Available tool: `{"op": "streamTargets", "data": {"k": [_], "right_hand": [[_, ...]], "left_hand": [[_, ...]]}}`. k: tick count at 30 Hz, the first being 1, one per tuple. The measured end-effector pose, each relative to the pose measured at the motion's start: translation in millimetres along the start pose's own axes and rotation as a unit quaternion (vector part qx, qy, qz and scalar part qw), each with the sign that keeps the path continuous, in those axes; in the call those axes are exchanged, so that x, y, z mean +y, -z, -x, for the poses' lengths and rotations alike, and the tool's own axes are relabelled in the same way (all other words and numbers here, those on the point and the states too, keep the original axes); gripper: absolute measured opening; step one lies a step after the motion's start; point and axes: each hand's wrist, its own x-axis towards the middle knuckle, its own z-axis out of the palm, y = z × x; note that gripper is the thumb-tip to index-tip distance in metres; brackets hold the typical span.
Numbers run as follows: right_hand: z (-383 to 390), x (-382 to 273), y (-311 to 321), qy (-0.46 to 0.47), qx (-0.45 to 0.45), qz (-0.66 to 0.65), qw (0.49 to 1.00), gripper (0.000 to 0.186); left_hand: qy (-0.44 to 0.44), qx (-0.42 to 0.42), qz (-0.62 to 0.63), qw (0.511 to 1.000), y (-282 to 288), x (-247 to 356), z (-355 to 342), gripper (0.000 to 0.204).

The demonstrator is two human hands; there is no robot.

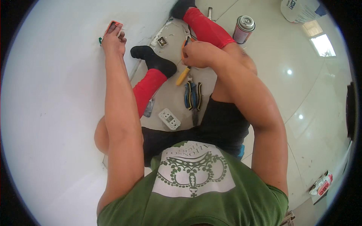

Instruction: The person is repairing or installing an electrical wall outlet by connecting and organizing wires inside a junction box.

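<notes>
My left hand (pixel 115 40) is at an orange box (pixel 112 24) in the white wall (pixel 56 86), fingers curled on it, with a bit of green beside it. My right hand (pixel 198 54) is closed on orange-handled pliers (pixel 187 35) with their jaws pointing away from me. A yellow-handled tool (pixel 183 76) lies just below that hand. Between my legs are blue-and-black pliers (pixel 193 96) and a white socket plate (pixel 169 119). A small metal piece (pixel 162 41) lies near my left foot, in a black sock.
A spray can (pixel 243 30) stands beyond my right leg, near a metal tool (pixel 210 14). A white bucket (pixel 299 10) is at the back right. A crumpled packet (pixel 321 184) lies at lower right on the tiled floor (pixel 301 94). The wall fills the left side.
</notes>
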Motion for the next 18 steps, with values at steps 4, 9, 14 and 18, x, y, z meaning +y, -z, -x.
{"op": "streamTargets", "data": {"k": [4, 9, 14, 18], "right_hand": [[-3.4, -3.2, -2.3, 0.001, -0.007, 0.018, 1.000, 0.035], [-5.7, -5.8, -1.7, -0.003, -0.021, 0.011, 1.000, 0.035], [-7.0, -13.5, 0.1, 0.007, -0.009, 0.040, 0.999, 0.036], [-18.7, -23.3, 4.9, -0.019, -0.060, 0.049, 0.997, 0.036]], "left_hand": [[-0.001, -0.024, -0.001, 1.000, 3.8, 2.7, 5.9, 0.026], [-0.033, -0.032, 0.044, 0.998, 7.3, -6.1, -1.1, 0.015], [-0.026, -0.064, 0.124, 0.990, 10.9, -12.5, -3.4, 0.012], [-0.121, -0.045, 0.052, 0.990, 2.9, -20.7, 0.8, 0.014]]}}
